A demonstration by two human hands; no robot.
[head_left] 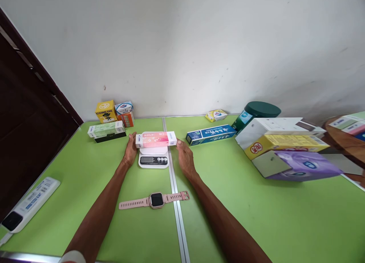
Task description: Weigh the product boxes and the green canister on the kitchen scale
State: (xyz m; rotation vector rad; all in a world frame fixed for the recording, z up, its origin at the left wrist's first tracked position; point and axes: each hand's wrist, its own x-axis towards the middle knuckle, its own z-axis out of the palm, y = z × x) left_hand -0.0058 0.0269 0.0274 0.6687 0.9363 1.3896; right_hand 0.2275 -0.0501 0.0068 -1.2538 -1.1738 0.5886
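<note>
A pink and white toothpaste box (156,139) lies across the top of a white digital scale (154,161). My left hand (130,150) has its fingers at the box's left end, while my right hand (185,156) pinches the right end, so the box is held between them. The scale's dark display and buttons face me; its weighing plate is mostly hidden under the box. Nearer to me, a pink smartwatch (156,200) is laid out flat with its strap stretched to both sides.
Small boxes, one a yellow carton (105,111), stand at the back left behind a green box (106,129). A blue toothpaste box (211,134), dark green bottle (253,113) and purple pack (302,165) occupy the right. A white power strip (32,204) lies left.
</note>
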